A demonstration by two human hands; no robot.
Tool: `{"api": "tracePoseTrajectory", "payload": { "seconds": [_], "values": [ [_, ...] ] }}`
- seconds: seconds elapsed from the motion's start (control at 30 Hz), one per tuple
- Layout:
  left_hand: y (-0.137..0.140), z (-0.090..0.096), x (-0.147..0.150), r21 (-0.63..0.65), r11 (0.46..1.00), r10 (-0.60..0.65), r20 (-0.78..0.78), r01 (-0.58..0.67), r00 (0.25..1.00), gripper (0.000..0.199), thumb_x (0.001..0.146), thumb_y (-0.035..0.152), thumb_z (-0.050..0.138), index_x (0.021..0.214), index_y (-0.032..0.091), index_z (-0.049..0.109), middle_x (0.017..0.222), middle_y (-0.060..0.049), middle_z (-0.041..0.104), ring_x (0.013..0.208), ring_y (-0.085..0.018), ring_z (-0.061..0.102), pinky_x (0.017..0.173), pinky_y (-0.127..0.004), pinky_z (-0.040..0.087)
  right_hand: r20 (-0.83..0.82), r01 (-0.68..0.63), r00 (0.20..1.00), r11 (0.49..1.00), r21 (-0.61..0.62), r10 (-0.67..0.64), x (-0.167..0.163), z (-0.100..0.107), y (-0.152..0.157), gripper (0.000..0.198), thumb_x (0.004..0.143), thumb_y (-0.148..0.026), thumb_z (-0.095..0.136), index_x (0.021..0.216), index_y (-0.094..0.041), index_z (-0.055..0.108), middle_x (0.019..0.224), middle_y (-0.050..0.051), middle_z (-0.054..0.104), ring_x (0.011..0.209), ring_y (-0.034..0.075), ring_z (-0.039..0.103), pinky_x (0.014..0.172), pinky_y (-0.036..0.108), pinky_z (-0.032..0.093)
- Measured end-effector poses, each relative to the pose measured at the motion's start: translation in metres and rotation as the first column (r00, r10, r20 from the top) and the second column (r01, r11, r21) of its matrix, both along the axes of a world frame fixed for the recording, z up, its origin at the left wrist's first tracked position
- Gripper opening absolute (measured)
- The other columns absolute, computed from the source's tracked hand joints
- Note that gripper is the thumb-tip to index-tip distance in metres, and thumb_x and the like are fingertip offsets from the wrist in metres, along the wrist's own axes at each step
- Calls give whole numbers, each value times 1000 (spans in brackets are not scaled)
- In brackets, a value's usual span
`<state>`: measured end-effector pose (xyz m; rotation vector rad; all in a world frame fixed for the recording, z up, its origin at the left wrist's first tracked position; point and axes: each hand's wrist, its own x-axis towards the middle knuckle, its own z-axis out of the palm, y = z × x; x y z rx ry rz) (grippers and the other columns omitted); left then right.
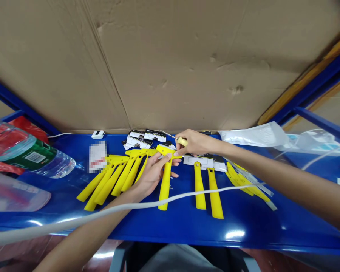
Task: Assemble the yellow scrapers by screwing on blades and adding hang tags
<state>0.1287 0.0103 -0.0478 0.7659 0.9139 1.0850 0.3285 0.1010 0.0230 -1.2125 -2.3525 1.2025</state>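
My left hand (151, 173) is closed around the upper part of a yellow T-shaped scraper (165, 185), whose handle points toward me. In my right hand (193, 142) is a screwdriver (183, 141) with a pale yellow handle, its thin metal shaft pointing up and left. My right fingers are at the right end of the scraper's head and partly cover it. Left of my hands lies a row of several similar yellow scrapers (117, 177). To the right, two yellow handles (198, 189) lie side by side below white-and-black packages (198, 161).
More packages (140, 141) lie behind my hands. Yellow pieces with clear strips (243, 181) are at right, a plastic bag (252, 135) behind them. A large bottle (31, 151) and clear container (17, 192) stand left. A white cable (116, 209) crosses in front of the blue table (184, 230).
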Motion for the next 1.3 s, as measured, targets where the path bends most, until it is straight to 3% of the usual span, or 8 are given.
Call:
{"api": "tracePoseTrajectory", "payload": {
  "seconds": [0.23,0.37,0.6,0.73,0.93,1.03,1.13,1.3],
  "values": [
    [0,5,-4,40,998,-48,5,48,999,29,95,34,84,114,13,75,118,-21,82,107,-33,81,61,-32,70,-141,108,982,985,-133,-127,9,-3,8,44,73,-52,98,82,-19,71,79,0,71,56,9,54,43,24,47],
    [1,4,-4,92,993,-64,-45,68,997,32,95,36,85,116,14,77,117,-20,83,106,-32,81,64,-34,72,-132,97,983,971,-221,-128,9,-2,1,45,72,-53,99,77,-18,71,66,-1,65,53,9,51,42,23,44],
    [9,11,-13,136,983,-108,-123,125,986,40,96,50,82,115,16,77,112,-19,82,98,-31,81,69,-39,71,-205,153,961,976,-156,-183,11,6,-14,43,69,-48,102,74,-18,72,62,-1,65,47,8,49,39,25,40],
    [24,19,-31,295,954,39,-280,48,959,46,97,57,78,118,16,81,100,-16,82,91,-26,78,69,-31,64,-279,235,927,968,-84,-250,34,20,-14,45,72,-52,101,75,-20,70,63,1,68,45,9,51,38,24,38],
    [35,20,-57,426,812,50,-731,398,680,9,87,32,89,88,24,86,93,-8,81,84,-23,70,83,-31,56,-302,428,866,903,34,-399,73,47,-10,39,77,-41,101,77,-15,72,65,7,71,48,9,52,39,24,39],
    [32,20,-60,356,715,-8,-857,602,516,8,86,34,89,91,28,87,96,-7,81,91,-26,70,91,-37,55,-357,495,820,867,52,-447,85,55,-9,36,80,-35,100,78,-10,74,62,8,70,49,8,52,42,26,38],
    [27,19,-58,244,626,-113,-911,740,396,14,87,41,90,96,31,88,112,-8,80,116,-31,70,109,-44,51,-382,522,802,850,76,-459,94,56,-7,37,78,-37,101,77,-10,76,57,5,67,45,7,50,40,26,34],
    [24,16,-53,112,564,-196,-944,818,264,14,90,42,88,97,30,88,136,-9,68,133,-34,58,120,-51,41,-350,503,820,862,60,-454,96,50,-4,32,77,-28,102,77,-10,75,57,5,68,46,8,53,40,26,34]
  ]
}}
